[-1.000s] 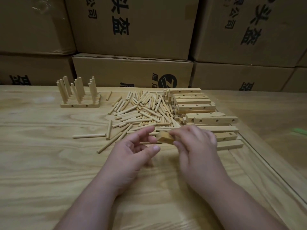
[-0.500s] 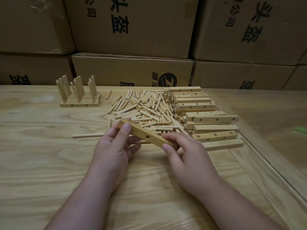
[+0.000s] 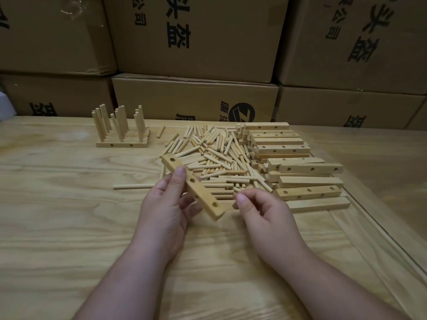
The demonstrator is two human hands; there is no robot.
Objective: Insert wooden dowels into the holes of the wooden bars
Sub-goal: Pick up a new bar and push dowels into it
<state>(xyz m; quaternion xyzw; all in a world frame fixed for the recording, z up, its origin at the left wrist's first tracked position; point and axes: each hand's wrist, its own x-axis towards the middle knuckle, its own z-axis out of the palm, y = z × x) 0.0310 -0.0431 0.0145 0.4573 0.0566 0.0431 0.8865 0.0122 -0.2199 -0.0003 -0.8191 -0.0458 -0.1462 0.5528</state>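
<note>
My left hand [image 3: 167, 204] grips a wooden bar [image 3: 198, 192] with several holes showing along its top face; the bar slants from upper left to lower right above the table. My right hand [image 3: 261, 211] hovers just right of the bar's near end, fingers loosely curled, holding nothing. A heap of loose wooden dowels [image 3: 217, 158] lies behind the hands. A stack of drilled bars [image 3: 300, 169] sits to the right of the heap.
At the back left stand finished bars with upright dowels [image 3: 121, 132]. One dowel [image 3: 132, 186] lies apart, left of the heap. Cardboard boxes [image 3: 196, 98] wall off the far side. The table's raised edge [image 3: 379, 229] runs along the right.
The right hand has let go of the bar and drawn slightly away. The left hand now holds the bar alone, turned so its near end points toward me.
</note>
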